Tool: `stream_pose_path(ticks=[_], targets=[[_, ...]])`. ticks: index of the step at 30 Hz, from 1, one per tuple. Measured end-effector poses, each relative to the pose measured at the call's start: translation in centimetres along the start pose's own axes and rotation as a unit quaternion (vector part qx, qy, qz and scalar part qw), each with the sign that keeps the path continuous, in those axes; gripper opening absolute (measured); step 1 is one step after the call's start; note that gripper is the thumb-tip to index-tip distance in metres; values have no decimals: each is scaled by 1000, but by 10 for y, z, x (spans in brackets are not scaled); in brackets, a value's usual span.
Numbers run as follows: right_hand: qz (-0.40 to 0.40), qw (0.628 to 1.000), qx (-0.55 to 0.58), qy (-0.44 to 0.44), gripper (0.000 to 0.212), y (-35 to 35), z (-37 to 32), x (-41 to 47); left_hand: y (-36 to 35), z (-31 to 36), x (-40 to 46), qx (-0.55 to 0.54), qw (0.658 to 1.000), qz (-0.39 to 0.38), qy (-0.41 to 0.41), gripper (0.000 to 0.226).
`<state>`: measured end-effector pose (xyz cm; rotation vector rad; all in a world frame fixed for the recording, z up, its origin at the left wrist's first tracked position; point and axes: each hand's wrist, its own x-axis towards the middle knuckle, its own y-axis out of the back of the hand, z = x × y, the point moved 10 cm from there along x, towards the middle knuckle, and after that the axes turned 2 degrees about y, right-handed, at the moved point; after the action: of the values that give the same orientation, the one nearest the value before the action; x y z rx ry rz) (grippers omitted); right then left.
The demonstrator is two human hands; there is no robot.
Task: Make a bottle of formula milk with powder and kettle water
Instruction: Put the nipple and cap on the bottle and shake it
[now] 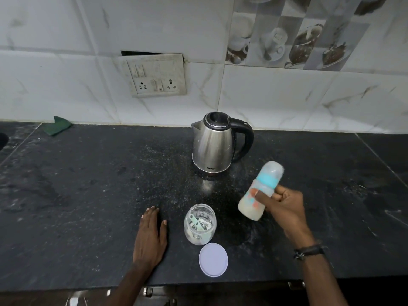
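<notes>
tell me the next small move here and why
Probably set the bottle upright on the counter: the right hand grips it tilted, capped and already milky, so mixing looks done. The jar stands open, its lid beside it.

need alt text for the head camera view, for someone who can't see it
A person's right hand holds a capped baby bottle of milky liquid tilted above a dark counter. The left hand rests flat beside an open jar with a scoop inside, its lid lying nearby. A steel kettle stands behind.
</notes>
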<state>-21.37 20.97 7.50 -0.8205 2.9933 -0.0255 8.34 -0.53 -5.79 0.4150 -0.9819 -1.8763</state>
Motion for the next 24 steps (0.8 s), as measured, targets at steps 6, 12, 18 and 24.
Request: stream_pose_path(ticks=[6,12,18,24], targets=[[38,999,8,-9,18,10,0,-1,0,-1,0,4,1000,0,1,44],[60,998,13,-10,15,23,0,3,1,2,0,3,1000,4,-2,43],[24,999,-48,-10,19,23,7,6,2,4,0,3,1000,4,-5,45],[-3,995,-98,-9,26,22,5,7,3,4,0,4,1000,4,-1,44]])
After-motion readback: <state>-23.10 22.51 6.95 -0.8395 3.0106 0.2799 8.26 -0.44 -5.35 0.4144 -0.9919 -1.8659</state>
